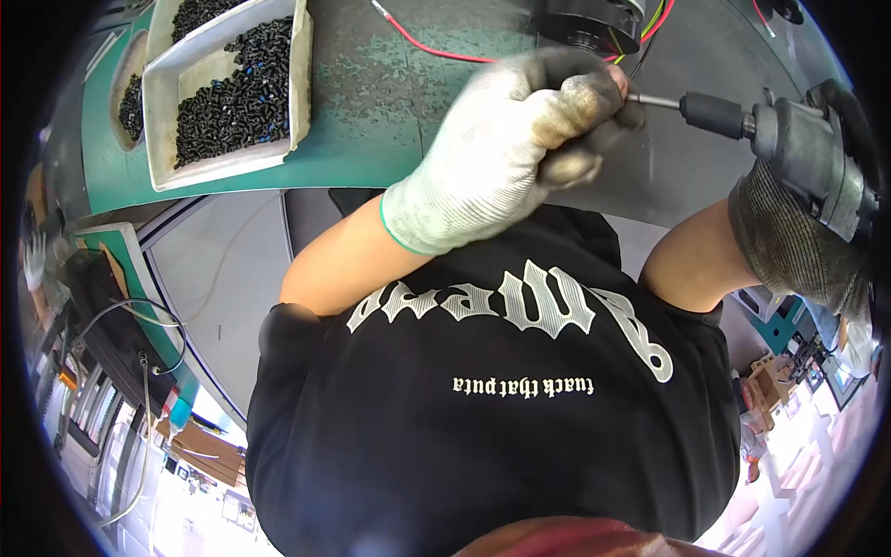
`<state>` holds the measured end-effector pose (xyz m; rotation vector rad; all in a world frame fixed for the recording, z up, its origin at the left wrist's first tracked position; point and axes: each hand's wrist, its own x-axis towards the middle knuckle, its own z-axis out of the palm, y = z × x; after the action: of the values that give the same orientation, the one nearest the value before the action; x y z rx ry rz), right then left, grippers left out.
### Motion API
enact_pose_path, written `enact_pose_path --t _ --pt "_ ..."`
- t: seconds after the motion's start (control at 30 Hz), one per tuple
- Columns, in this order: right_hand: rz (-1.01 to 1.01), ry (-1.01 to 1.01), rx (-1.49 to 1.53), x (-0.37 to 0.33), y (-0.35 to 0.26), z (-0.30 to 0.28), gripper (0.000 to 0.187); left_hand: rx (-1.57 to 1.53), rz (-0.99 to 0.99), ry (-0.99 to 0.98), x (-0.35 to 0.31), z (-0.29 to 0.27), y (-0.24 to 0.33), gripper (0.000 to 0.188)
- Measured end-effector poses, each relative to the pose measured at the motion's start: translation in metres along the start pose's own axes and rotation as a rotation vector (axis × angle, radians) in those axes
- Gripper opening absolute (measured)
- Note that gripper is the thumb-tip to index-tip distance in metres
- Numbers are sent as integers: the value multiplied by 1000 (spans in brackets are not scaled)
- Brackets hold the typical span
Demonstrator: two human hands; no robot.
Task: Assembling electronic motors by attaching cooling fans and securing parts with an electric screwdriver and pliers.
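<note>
My left hand (497, 139), in a white knit glove with dirty fingertips, is closed in a pinch at the table's edge. Its thumb and fingers meet at the tip of a thin metal bit (657, 100); whatever they pinch is too small to make out. That bit belongs to a dark grey power screwdriver (803, 153), lying sideways in the grip of my right hand (798, 232), which wears a dark grey glove. Just beyond my left fingers stands a black round housing (594, 20), cut off by the upper edge. Red, yellow-green and black wires come from it.
A white bin (302, 88) of small black screws, a few blue bits among them, sits on the green worktable (357, 158) at the left. More screws fill containers behind and beside it. A loose red wire (422, 44) stretches across the tabletop toward the housing.
</note>
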<state>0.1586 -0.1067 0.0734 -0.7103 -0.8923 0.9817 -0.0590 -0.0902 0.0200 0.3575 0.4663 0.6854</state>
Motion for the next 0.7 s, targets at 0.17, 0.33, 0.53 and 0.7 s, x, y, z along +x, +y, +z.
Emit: enact_pose_path --t 0.17,0.33,0.53,0.7 --pt "-33 39 -126 -7 -3 -18 28 -303 -192 -268 4 -4 -20 22" --pt "-93 66 -245 -1 -4 -50 27 93 24 252 25 -11 -21 23" --pt "-162 91 -393 4 12 -52 27 -392 -141 254 31 -21 -28 28" --pt "-222 106 -517 7 21 -43 26 -248 -67 215 30 -11 -27 34"
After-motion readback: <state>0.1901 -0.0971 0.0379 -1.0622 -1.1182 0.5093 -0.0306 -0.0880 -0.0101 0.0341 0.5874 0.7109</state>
